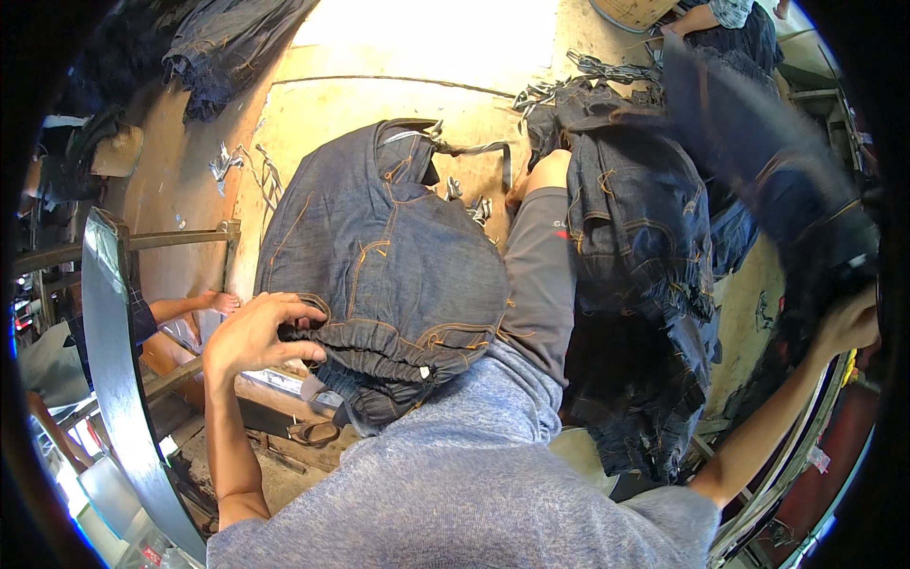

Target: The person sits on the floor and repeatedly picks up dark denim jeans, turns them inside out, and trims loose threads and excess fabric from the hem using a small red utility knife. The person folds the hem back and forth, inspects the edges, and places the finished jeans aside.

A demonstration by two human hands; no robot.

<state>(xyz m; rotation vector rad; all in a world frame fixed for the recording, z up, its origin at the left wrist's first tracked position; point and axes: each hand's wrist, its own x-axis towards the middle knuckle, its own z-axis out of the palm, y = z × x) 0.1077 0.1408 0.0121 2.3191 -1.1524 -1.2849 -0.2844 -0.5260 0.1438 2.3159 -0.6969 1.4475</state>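
Dark blue denim trousers [379, 247] with orange stitching lie across my left thigh, their gathered elastic waist towards me. My left hand [261, 334] is closed at the left end of that waistband, the edge bunched between thumb and curled fingers. Out at the far right, my right hand [848, 322] grips another dark denim garment [777, 152], which is stretched up and away and smeared by motion. Some of the right fingers are hidden by the cloth. Between the two, a pile of denim pieces [635, 209] with loose orange threads hangs over my right side.
Fabric strips [607, 68] and scraps [225, 166] lie on the tan floor [379, 100]. A dark denim heap [232, 52] is at the upper left. A metal-framed bench [123, 313] stands at left, near another person's foot [223, 302]. Another person's arm [697, 19] shows at upper right.
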